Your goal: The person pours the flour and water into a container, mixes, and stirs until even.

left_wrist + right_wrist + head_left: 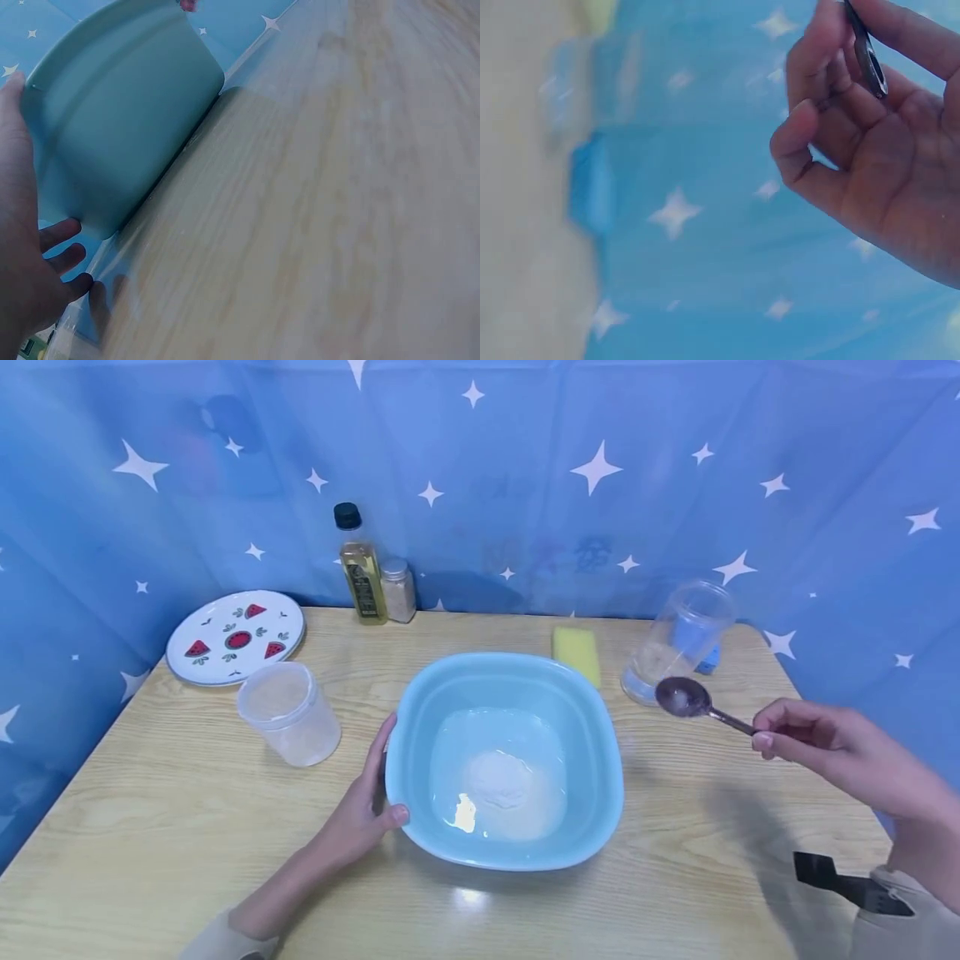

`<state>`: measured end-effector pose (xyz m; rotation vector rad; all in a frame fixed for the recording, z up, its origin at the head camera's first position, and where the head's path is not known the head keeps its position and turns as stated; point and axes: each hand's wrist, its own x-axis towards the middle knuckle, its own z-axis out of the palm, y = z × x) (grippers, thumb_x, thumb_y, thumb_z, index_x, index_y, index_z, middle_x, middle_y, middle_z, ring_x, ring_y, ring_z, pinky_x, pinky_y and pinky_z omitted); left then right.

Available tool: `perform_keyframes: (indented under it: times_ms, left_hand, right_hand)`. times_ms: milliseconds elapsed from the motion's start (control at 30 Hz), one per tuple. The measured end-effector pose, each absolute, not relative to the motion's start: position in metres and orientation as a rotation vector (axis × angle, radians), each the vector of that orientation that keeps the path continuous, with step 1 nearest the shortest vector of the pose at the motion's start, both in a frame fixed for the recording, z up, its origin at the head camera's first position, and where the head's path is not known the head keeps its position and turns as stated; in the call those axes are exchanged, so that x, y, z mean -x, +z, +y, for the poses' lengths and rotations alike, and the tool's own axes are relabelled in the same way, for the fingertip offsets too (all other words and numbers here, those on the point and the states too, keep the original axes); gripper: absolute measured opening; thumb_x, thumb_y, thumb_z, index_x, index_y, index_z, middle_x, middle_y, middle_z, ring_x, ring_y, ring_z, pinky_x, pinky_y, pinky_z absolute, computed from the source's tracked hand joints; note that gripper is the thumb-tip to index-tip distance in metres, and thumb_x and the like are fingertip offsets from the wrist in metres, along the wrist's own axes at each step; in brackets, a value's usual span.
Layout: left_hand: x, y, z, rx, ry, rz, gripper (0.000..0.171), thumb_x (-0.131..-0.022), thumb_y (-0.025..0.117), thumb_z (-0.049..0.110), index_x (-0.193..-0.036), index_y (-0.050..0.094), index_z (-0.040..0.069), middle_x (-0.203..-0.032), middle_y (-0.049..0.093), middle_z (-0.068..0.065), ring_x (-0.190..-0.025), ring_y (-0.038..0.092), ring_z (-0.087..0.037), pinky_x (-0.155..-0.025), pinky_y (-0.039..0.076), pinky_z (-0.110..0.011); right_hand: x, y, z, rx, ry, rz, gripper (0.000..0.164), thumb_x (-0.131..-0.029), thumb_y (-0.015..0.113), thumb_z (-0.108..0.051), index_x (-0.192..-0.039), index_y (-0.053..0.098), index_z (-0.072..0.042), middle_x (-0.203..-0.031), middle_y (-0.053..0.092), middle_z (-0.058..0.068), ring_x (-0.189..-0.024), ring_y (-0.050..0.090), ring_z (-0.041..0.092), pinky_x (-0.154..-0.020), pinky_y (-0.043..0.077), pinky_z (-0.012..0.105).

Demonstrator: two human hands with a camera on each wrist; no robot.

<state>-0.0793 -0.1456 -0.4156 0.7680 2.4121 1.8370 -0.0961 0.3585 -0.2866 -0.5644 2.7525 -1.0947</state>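
Observation:
A light blue basin (pixel 507 853) stands on the table with clear liquid and a mound of white powder (pixel 501 779) inside. My left hand (pixel 358 814) grips its left side, thumb over the rim and fingers along the outer wall. In the left wrist view, the left hand (pixel 26 247) reaches up the wall of the basin (pixel 127 112). On the right, my right hand (pixel 832 743) pinches the handle of a dark metal spoon (pixel 684 697), held in the air right of the basin. The handle end (pixel 866 56) shows between the fingers in the right wrist view.
A frosted plastic jar (pixel 292 718) and a watermelon-patterned plate (pixel 217 647) stand at left. Behind are an oil bottle (pixel 363 577) and a small shaker jar (pixel 398 592). A yellow sponge (pixel 576 653), a clear cup (pixel 660 652) and a blue object (pixel 708 658) stand back right.

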Motion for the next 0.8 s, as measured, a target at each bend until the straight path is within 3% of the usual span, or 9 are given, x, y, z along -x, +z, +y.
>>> perform_keyframes:
  times_ms: [200, 300, 500, 667, 800]
  left_hand:
    - [0.079, -0.415, -0.147, -0.764, 1.835, 2.412, 0.099, -0.082, 0.059, 0.058, -0.151, -0.002, 0.022, -0.154, 0.012, 0.001, -0.132, 0.030, -0.030, -0.100, 0.029, -0.053]
    - [0.079, -0.415, -0.146, -0.752, 1.839, 2.397, 0.098, -0.082, 0.060, 0.058, -0.150, -0.002, 0.025, -0.154, 0.011, 0.002, -0.133, 0.029, -0.029, -0.100, 0.029, -0.052]
    - [0.078, -0.415, -0.146, -0.753, 1.841, 2.392, 0.097, -0.082, 0.060, 0.057, -0.150, -0.002, 0.026, -0.154, 0.014, 0.001, -0.131, 0.032, -0.029, -0.100, 0.031, -0.050]
    - [0.079, -0.417, -0.146, -0.765, 1.858, 2.371, 0.099, -0.082, 0.061, 0.056, -0.151, -0.002, 0.022, -0.154, 0.015, 0.003, -0.129, 0.036, -0.025, -0.099, 0.036, -0.042]
    - [0.080, -0.417, -0.147, -0.759, 1.848, 2.384, 0.099, -0.082, 0.061, 0.056, -0.151, -0.002, 0.023, -0.153, 0.017, 0.003, -0.127, 0.038, -0.025, -0.099, 0.037, -0.042]
  right_hand:
    - [0.098, -0.261, 0.297, 0.950, -1.040, 2.778, 0.023, -0.087, 0.058, 0.006, -0.094, 0.060, -0.016, -0.070, 0.053, -0.007, -0.062, 0.050, 0.009, -0.053, 0.040, 0.022]
    - [0.104, -0.260, 0.261, 1.084, -0.951, 2.781, 0.023, -0.087, 0.061, 0.001, -0.088, 0.059, -0.022, -0.066, 0.048, -0.014, -0.056, 0.045, 0.005, -0.049, 0.038, 0.020]
    - [0.118, -0.269, 0.211, 0.996, -0.755, 2.905, 0.008, -0.089, 0.063, -0.008, -0.084, 0.065, -0.014, -0.060, 0.045, -0.011, -0.052, 0.039, 0.006, -0.049, 0.036, 0.023]
    - [0.128, -0.281, 0.194, 0.915, -0.568, 3.125, 0.008, -0.089, 0.060, -0.003, -0.085, 0.066, -0.007, -0.070, 0.056, -0.002, -0.059, 0.045, 0.013, -0.054, 0.039, 0.028]
    - [0.133, -0.289, 0.189, 0.864, -0.468, 3.157, 0.011, -0.089, 0.057, 0.000, -0.082, 0.063, -0.006, -0.070, 0.056, 0.001, -0.059, 0.046, 0.016, -0.053, 0.040, 0.028]
